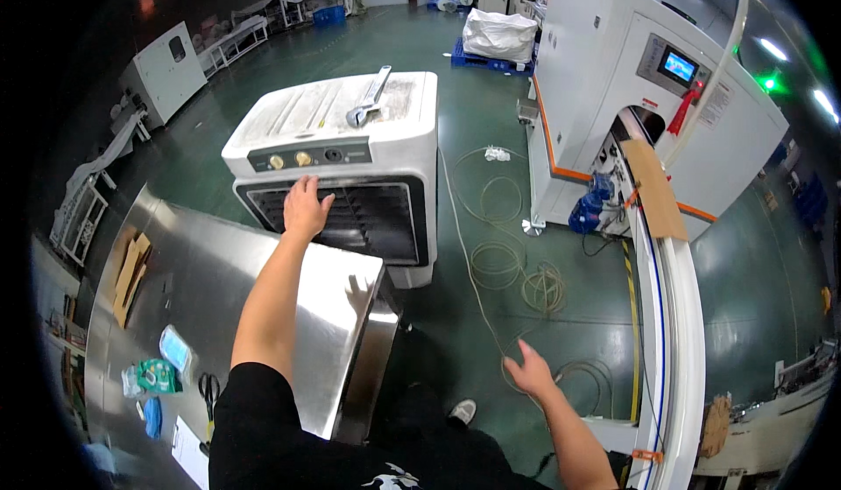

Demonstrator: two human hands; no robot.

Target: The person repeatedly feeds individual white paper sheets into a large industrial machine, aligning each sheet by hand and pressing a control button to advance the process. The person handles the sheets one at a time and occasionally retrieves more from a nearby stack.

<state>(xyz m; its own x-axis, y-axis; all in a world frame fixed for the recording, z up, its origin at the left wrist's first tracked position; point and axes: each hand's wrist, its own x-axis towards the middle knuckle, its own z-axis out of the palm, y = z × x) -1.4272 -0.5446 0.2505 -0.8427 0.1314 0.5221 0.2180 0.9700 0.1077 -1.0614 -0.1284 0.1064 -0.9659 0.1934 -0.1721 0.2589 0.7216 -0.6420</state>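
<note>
A white air cooler [256, 131] stands ahead of me, with a dark louvred front [372, 218] and a control panel with knobs [303, 158]. An adjustable wrench [371, 96] lies on its top. My left hand [307, 210] reaches over the steel table to the cooler's front, its fingertips just below the knobs and its thumb apart. Whether the fingertips touch the cooler I cannot tell. Out over the floor at my right is my right hand [530, 373], thumb and fingers apart, holding nothing. Clear hose [545, 287] lies in loops on the floor beyond it.
On the steel table [219, 258] are cardboard pieces [131, 278], a green packet [158, 376], scissors [208, 394] and a clipboard [190, 451]. A white machine [578, 78] with a screen [677, 65] and a long white rail [679, 332] flank my right. Farther off, a white bulk bag [499, 35] rests on a blue pallet.
</note>
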